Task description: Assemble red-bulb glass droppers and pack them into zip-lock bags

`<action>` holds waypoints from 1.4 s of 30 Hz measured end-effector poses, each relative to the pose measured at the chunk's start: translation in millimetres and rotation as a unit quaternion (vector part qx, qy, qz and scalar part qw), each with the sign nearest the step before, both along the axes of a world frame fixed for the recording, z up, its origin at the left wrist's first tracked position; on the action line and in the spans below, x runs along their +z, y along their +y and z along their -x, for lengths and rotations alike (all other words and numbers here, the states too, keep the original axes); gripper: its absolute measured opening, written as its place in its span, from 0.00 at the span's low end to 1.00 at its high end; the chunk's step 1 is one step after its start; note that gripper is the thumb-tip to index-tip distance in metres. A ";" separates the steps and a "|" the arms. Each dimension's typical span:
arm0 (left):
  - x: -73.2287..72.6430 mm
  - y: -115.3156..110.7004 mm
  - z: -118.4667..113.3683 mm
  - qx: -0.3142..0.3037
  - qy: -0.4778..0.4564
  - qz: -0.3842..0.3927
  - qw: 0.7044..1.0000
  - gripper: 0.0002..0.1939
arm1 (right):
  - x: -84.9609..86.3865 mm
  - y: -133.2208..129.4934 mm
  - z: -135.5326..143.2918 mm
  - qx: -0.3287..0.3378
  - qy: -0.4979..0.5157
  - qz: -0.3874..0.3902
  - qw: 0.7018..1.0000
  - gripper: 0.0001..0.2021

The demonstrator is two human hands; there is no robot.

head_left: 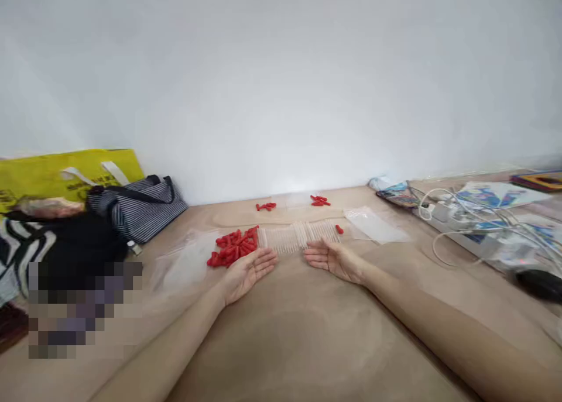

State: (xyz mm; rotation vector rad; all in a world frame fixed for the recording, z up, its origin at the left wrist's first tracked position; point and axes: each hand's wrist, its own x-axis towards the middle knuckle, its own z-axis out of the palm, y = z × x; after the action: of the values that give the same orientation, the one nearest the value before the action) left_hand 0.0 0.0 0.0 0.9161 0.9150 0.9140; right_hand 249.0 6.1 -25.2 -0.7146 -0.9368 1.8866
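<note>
My left hand [250,274] lies palm up on the table with its fingers stretched out and nothing in it, beside a pile of red pieces [232,247]. Facing it, my right hand [334,260] is also empty, its fingers extended toward the left. Just beyond both hands lies a row of thin, pale sticks [285,238], side by side. One red piece [339,229] rests at the row's right end. Two small groups of red pieces, one at the back left [266,206] and one at the back right [320,201], lie near the wall.
Clear plastic bags lie left [188,261] and right [380,225] of the sticks. A striped bag [147,209], a yellow bag [109,171] and dark cloth [79,244] are at the left. White cables [443,235], papers [496,194] and a black mouse [540,284] occupy the right.
</note>
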 end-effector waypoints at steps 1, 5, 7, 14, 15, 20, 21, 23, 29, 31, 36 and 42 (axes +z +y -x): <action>-0.4 -0.3 -0.8 -0.001 0.015 -0.007 1.000 0.13 | -0.4 0.4 0.1 0.001 0.001 -0.001 1.000 0.17; -1.2 -6.9 -5.9 -0.031 0.150 -0.122 0.981 0.14 | -3.2 -0.2 1.7 -0.002 -0.068 -0.061 0.996 0.16; -1.1 -14.1 -9.3 -0.058 0.254 -0.232 0.937 0.15 | -4.7 -4.0 3.2 -0.010 -0.151 -0.125 0.980 0.18; -2.2 -28.9 -14.9 -0.154 0.470 -0.473 0.729 0.18 | 2.1 -29.5 8.9 0.014 -0.445 -0.524 0.726 0.17; -2.6 -28.4 -14.6 -0.156 0.478 -0.473 0.723 0.18 | 3.7 -31.1 9.4 0.023 -0.460 -0.547 0.700 0.18; -4.3 -24.7 -13.4 -0.157 0.488 -0.479 0.712 0.19 | 6.5 -29.9 9.6 0.034 -0.495 -0.564 0.660 0.19; -4.5 -24.5 -13.3 -0.158 0.488 -0.480 0.711 0.19 | 6.2 -29.9 9.8 0.033 -0.496 -0.565 0.658 0.19; -4.8 -24.8 -12.9 -0.158 0.487 -0.482 0.711 0.19 | 5.2 -30.9 10.7 0.030 -0.495 -0.569 0.656 0.19; -2.5 -25.6 -15.5 -0.130 0.487 -0.508 0.699 0.16 | 0.7 -16.3 0.5 -0.052 -0.508 -0.568 0.646 0.13; 0.4 -21.0 -23.4 -0.081 0.499 -0.516 0.692 0.12 | 1.1 2.5 -12.6 -0.155 -0.556 -0.520 0.630 0.11; 12.1 10.5 -67.2 0.054 0.612 -0.422 0.667 0.06 | 7.0 48.7 -45.7 -0.312 -0.710 -0.264 0.574 0.13; 13.3 54.7 -117.5 0.108 0.676 -0.320 0.655 0.15 | 3.2 59.2 -52.1 -0.293 -0.743 -0.191 0.571 0.15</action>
State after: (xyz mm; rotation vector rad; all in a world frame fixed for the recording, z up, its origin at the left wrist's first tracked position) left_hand 117.5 54.7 13.3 2.2769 2.0565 0.6178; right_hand 301.2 65.3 -22.0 -2.0566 -1.6484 0.0486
